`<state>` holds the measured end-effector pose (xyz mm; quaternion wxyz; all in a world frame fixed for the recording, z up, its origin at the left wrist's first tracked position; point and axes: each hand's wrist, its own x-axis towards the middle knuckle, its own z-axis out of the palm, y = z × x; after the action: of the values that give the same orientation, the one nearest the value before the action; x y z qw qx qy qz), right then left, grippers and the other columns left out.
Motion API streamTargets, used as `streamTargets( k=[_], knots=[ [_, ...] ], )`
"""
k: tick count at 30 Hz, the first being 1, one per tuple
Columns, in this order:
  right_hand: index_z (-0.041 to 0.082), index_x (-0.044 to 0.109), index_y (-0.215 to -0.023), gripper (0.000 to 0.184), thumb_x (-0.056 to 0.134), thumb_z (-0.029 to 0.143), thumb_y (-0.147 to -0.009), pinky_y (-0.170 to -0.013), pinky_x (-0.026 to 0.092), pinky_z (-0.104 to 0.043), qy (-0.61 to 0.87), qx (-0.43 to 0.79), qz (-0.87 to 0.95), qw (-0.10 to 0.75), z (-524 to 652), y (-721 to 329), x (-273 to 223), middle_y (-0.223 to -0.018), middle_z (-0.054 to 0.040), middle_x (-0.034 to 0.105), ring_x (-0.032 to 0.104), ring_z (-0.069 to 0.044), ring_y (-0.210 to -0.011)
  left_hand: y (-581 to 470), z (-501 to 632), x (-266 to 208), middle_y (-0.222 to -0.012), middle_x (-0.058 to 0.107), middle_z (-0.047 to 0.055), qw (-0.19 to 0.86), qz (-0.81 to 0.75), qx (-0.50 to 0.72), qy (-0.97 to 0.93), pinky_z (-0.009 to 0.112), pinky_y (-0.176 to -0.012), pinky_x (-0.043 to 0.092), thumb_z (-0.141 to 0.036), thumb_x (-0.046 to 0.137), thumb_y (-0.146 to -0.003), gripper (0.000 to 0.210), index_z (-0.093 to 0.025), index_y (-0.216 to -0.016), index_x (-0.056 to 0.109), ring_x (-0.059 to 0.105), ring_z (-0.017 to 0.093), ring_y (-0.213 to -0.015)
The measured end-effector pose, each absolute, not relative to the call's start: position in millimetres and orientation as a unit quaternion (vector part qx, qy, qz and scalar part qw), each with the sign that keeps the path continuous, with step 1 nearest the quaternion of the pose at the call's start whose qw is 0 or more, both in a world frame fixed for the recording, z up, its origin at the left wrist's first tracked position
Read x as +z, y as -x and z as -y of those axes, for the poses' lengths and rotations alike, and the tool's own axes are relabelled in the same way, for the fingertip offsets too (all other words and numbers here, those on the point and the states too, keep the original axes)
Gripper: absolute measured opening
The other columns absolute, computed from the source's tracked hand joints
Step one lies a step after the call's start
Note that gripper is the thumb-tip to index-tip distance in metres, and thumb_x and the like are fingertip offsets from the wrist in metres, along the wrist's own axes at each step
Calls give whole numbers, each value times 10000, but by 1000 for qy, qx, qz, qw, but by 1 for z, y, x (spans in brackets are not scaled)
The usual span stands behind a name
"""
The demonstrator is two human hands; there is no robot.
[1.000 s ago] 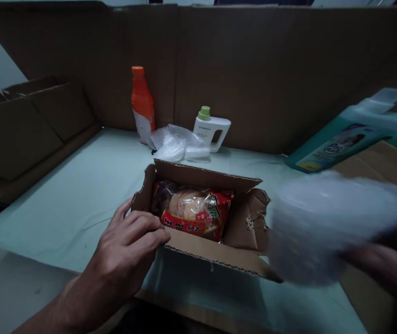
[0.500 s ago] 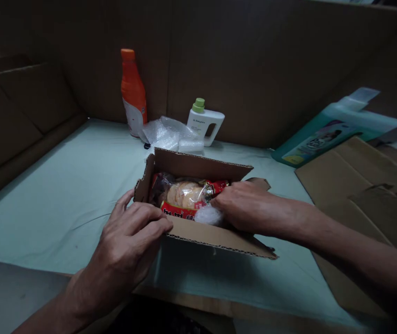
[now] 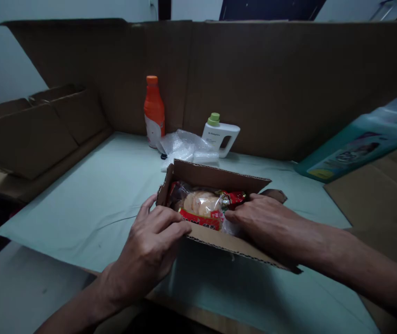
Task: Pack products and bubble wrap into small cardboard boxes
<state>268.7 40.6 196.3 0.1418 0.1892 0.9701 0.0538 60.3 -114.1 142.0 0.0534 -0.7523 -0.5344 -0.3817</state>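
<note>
Bubble wrap [image 3: 230,227], a blurred lump in the air to the right of the box a second earlier, had gone down into it with the right hand [image 3: 264,220], while the left hand [image 3: 153,236] had kept its place. The left fingers were bent tightly over the near left corner of the cardboard box [image 3: 219,171]. The right fingers were curled, their tips hidden inside the right end; whether they pinched the wrap or only pressed it could not be told. Between both sets of fingers lay the red-and-clear food packet [image 3: 201,204], inside the box. So the packet was in and the wrap seemingly mostly in; the right hand was not yet out, and the box's top stood uncovered.

The tabletop [image 3: 101,185] was pale green and slightly creased. Beyond the fingers stood an orange bottle [image 3: 154,111] and a white jug [image 3: 214,137], with a loose plastic sheet [image 3: 184,147] before them. Past the right fingers a teal jug [image 3: 355,144] tilted behind brown cardboard [image 3: 379,185]; behind everything rose a tall cardboard panel [image 3: 254,83], with a pale wall [image 3: 90,7] above
</note>
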Motion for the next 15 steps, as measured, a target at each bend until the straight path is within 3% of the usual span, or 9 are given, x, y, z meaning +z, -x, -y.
streamTargets(
  k=[2,5,7,9,11,13,15],
  knots=[
    [214,712,-842,205,580,57,-827,-678,365,-333,-182,41,-974,126,-42,-276,205,-718,-20,721,636,-190,-638,-62,115,140,-1037,693,28,85,532,-402,740,527,-1165,369,-27,575,-909,291,-228,-1107,647,655,183,-1023],
    [232,715,-1004,160,581,210,-917,-743,433,-362,-202,43,-978,-22,-36,-310,227,-893,-56,759,683,-224,-803,-61,122,129,-1292,612,93,146,534,-475,684,548,-1179,396,-34,671,-849,563,-256,-1355,565,558,260,-1291],
    [239,710,-1046,201,545,338,-985,-729,474,-371,-295,49,-941,-162,-24,-344,232,-977,-90,760,688,-229,-871,-58,127,117,-1433,527,107,110,558,-517,640,537,-1188,406,-80,707,-843,742,-294,-1501,440,502,280,-1369],
    [254,717,-1003,262,537,444,-1000,-694,511,-366,-409,18,-880,-241,-10,-374,221,-971,-102,760,696,-218,-845,-53,130,104,-1549,426,102,9,589,-537,604,527,-1173,436,-161,711,-869,788,-338,-1554,364,486,292,-1391],
    [266,725,-994,287,582,512,-960,-623,538,-343,-469,-75,-849,-233,1,-392,193,-945,-95,768,714,-219,-799,-51,130,93,-1626,328,101,-87,606,-558,560,522,-1130,487,-242,703,-890,798,-373,-1572,311,499,301,-1386],
    [252,707,-1117,362,627,536,-907,-549,547,-319,-466,-179,-842,-204,7,-392,158,-1007,-102,773,733,-249,-842,-52,124,86,-1648,293,104,-127,608,-594,511,504,-1092,525,-288,705,-888,833,-394,-1583,257,520,294,-1369],
    [214,657,-1234,468,639,523,-883,-598,584,-333,-450,-235,-834,-215,9,-380,124,-1122,-126,755,730,-272,-929,-56,114,80,-1651,293,108,-139,608,-628,465,479,-1092,527,-307,710,-878,858,-386,-1584,229,507,286,-1384]
  ],
)
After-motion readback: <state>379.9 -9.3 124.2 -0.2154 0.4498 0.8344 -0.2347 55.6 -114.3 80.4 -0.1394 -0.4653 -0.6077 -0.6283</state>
